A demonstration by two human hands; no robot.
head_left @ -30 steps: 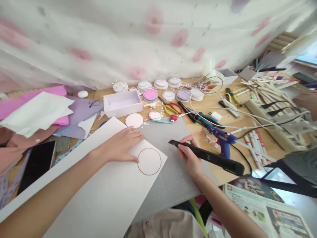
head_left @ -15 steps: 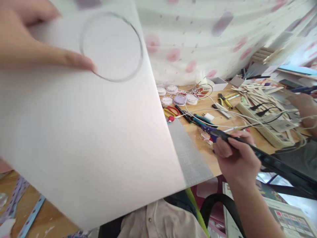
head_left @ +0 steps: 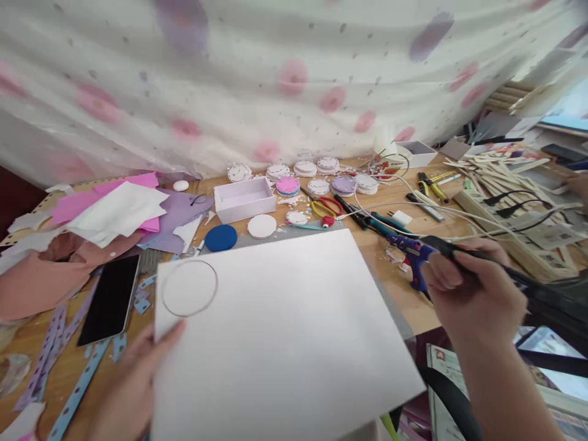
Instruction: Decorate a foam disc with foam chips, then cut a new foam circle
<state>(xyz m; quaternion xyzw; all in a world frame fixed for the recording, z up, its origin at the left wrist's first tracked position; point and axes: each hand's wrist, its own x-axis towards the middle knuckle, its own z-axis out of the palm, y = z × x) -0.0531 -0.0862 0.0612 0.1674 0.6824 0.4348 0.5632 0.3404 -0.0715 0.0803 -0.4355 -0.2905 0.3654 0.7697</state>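
Observation:
My left hand (head_left: 138, 373), blurred, grips a large white sheet of paper or card (head_left: 285, 331) by its left edge, thumb on top. Just above the thumb tip, near the sheet's upper left corner, is a drawn circle (head_left: 190, 288). Off to the right, my right hand (head_left: 478, 288) is closed around a long black bar (head_left: 542, 294) that runs toward the right edge; what it belongs to is unclear. A blue glue gun (head_left: 416, 254) lies just left of that hand. Past the sheet's top edge are a dark blue disc (head_left: 220, 237) and a white disc (head_left: 261, 226).
A white open box (head_left: 245, 201) and several decorated round pieces (head_left: 288, 185) line the back by the curtain. Pliers (head_left: 388, 225), cables and a power strip (head_left: 509, 233) lie right. A phone (head_left: 110, 300) and paper scraps lie left. Another person's hand (head_left: 576, 184) shows far right.
The white sheet has dropped and tilted away from close before the camera, my left hand moving down with it. More of the table shows. My right hand still holds the black bar, slightly farther right.

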